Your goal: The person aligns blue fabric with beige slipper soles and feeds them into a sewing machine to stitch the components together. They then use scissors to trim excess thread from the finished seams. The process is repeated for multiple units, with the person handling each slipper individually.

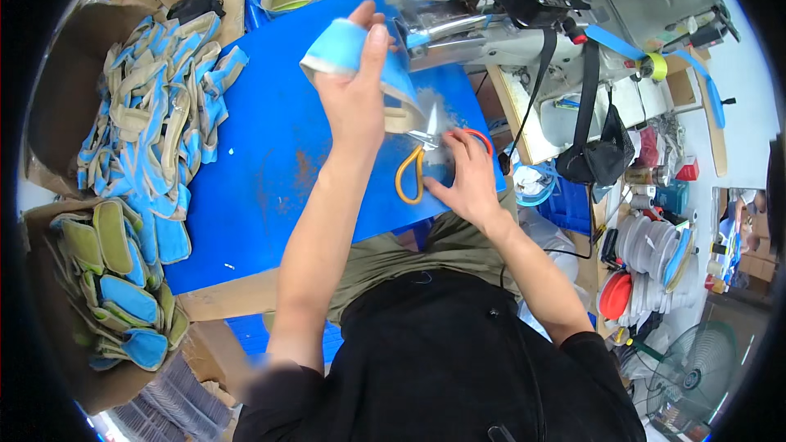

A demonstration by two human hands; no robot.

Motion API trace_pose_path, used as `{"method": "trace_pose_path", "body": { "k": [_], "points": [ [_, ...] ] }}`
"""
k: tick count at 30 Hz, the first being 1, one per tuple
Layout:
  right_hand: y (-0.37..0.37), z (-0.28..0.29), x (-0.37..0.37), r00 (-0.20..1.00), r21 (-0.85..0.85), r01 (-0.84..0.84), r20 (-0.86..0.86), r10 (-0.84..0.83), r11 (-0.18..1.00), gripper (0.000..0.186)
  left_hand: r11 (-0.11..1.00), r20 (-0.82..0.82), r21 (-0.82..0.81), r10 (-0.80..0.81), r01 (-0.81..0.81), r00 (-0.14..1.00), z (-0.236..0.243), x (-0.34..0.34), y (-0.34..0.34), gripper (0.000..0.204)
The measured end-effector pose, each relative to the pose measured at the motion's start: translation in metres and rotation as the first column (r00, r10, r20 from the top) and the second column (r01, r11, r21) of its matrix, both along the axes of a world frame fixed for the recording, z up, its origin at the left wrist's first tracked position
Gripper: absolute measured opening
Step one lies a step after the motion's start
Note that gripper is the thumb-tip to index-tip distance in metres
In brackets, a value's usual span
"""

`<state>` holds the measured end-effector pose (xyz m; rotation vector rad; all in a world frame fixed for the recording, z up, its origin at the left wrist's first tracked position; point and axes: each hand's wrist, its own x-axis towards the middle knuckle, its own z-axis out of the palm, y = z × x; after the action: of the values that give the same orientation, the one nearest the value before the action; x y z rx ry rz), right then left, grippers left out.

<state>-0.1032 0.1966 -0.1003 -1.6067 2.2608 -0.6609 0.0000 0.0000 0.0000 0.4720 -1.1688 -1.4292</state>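
Observation:
Over the blue tabletop [270,196], my left hand [354,102] grips a blue fabric band with beige edging [340,47], which looks like a slipper upper. Its thumb points up, and the band hangs down on the right side of the hand. My right hand [468,176] is closed on a pair of scissors [411,176] with one orange-yellow and one red handle loop. The fingers lie at the red loop, and the thumb is beside the yellow one. The blades are spread, close to the band's lower end; whether they touch it I cannot tell.
A heap of blue and beige strips [155,115] spills from a cardboard box onto the table's left. Below it, another box [41,278] holds green and blue padded pieces. A sewing machine [491,24] stands at the far right. Rolls of tape [647,254] and a fan [692,376] are to the right.

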Motion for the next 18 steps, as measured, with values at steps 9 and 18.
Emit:
{"method": "trace_pose_path", "body": {
  "k": [9, 18],
  "points": [
    [0.002, -0.002, 0.009, 0.991, -0.015, 0.066, 0.118, -0.064, 0.998, 0.075, 0.998, 0.011, -0.053, 0.017, -0.016, 1.000, -0.007, -0.008, -0.008, 0.026],
    [0.029, 0.045, -0.025, 0.762, 0.459, -0.080, 0.601, -0.243, 0.885, 0.090, 0.988, -0.064, 0.109, 0.117, -0.109, 0.991, -0.019, 0.021, 0.006, 0.029]
  ]
}}
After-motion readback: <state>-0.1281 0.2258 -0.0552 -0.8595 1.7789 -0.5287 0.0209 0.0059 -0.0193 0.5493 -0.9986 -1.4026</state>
